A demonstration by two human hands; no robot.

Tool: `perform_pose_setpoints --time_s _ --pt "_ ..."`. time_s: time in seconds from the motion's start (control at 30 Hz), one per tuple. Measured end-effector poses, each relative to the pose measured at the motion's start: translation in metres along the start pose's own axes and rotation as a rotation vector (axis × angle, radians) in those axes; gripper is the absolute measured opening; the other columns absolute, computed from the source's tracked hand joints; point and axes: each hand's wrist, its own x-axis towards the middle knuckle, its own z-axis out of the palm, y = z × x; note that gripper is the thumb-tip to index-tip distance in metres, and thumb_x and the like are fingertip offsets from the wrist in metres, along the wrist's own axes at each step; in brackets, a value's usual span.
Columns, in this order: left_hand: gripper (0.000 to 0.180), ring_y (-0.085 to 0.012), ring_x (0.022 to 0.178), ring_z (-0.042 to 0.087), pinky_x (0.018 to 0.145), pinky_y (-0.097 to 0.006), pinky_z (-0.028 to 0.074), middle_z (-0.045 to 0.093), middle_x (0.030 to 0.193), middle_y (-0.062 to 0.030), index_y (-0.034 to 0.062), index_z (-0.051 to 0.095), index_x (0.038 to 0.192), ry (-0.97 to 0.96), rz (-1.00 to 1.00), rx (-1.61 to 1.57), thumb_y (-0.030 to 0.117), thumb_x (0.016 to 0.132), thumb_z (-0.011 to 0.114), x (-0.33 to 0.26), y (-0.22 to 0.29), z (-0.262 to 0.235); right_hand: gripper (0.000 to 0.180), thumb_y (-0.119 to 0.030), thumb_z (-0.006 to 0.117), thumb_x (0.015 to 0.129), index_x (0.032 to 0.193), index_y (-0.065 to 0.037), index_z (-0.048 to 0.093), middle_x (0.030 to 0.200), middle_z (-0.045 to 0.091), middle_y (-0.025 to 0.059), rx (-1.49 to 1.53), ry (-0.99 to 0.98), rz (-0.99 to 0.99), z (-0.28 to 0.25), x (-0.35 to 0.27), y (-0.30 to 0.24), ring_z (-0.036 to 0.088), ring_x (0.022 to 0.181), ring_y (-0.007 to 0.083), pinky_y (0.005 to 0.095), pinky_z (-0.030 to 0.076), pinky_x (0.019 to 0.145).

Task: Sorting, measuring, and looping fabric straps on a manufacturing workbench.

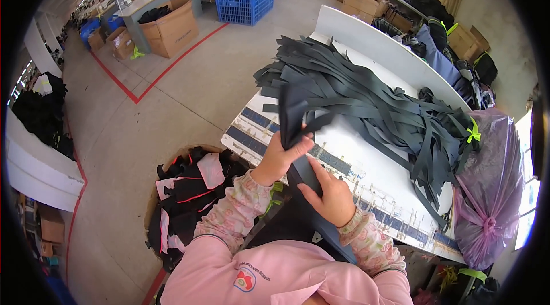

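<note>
Over the near edge of the white tabletop (338, 136), a dark folded strip (291, 111) is being held up by the left hand (281, 159), whose fingers are being kept clamped around it, perhaps so that its layers are being kept together; its upper end is being blurred. Lower down, the same strip is being touched by the right hand (335, 196), thumb and forefinger being laid along it, seemingly so that the lower length is being steadied; whether it is also being gripped from beneath cannot be told, the remaining fingers being hidden. Toward the wearer's body, the strip's lower part is being lost against dark material.

Just beyond the hands, a heap of loose dark strips (366, 98) is being carried across the tabletop, probably so that single pieces are being kept within reach. Behind it, the far side is being bordered by a raised white board (395, 47), by which slipping may be being prevented. At the right end, a knotted purple plastic bag (487, 190) is being seen close against the tabletop. On the floor to the left, black and pink fabric pieces (209, 171) are being contained in a round-looking carton (150, 210).
</note>
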Motion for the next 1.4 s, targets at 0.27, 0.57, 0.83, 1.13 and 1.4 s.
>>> perform_pose_setpoints --time_s 0.27,0.57,0.83,1.13,1.4 --pt "0.020 -0.0105 0.072 0.053 0.070 -0.025 0.044 0.062 0.083 -0.0021 0.0051 0.057 0.101 -0.070 0.106 -0.192 0.023 0.098 0.065 0.012 0.004 0.021 0.069 -0.027 0.078 0.084 0.138 0.000 0.043 0.118 0.057 0.0207 0.011 0.106 -0.102 0.027 -0.020 0.019 0.065 0.093 0.0370 0.0404 0.055 0.079" --pt "0.064 -0.0103 0.074 0.049 0.068 -0.027 0.043 0.051 0.092 -0.0032 0.0012 0.044 0.127 -0.486 0.212 -0.127 0.052 0.093 0.064 0.004 0.019 0.045 0.070 -0.021 0.078 0.086 0.140 0.001 0.041 0.114 0.064 0.0141 0.606 -0.003 0.034 0.033 -0.009 0.029 0.062 0.103 0.0203 0.0335 0.048 0.092" --pt "0.059 -0.0091 0.069 0.045 0.065 -0.024 0.040 0.050 0.092 -0.0025 0.0004 0.046 0.127 -0.484 0.240 -0.049 0.053 0.100 0.049 -0.007 0.006 0.027 0.067 -0.018 0.081 0.082 0.136 0.000 0.046 0.120 0.060 0.0083 0.571 0.083 -0.184 -0.090 0.033 -0.005 0.062 0.105 0.0208 0.0366 0.048 0.094" --pt "0.099 -0.0103 0.073 0.049 0.065 -0.026 0.041 0.051 0.090 -0.0011 0.0022 0.039 0.143 -0.378 0.280 -0.184 0.083 0.084 0.040 0.004 0.022 0.045 0.123 -0.028 0.093 0.067 0.156 -0.008 0.010 0.132 0.057 0.0139 0.295 -0.073 -0.246 -0.101 0.054 -0.029 0.059 0.118 0.0294 0.0436 0.045 0.101" --pt "0.095 -0.0139 0.080 0.051 0.072 -0.028 0.043 0.052 0.102 -0.0050 0.0022 0.034 0.146 -0.220 0.229 -0.421 0.078 0.089 0.038 0.007 0.035 0.056 0.051 -0.020 0.078 0.087 0.125 0.004 0.054 0.103 0.068 0.0089 0.762 -0.161 0.093 -0.016 0.016 0.008 0.067 0.094 0.0146 0.0281 0.052 0.084"
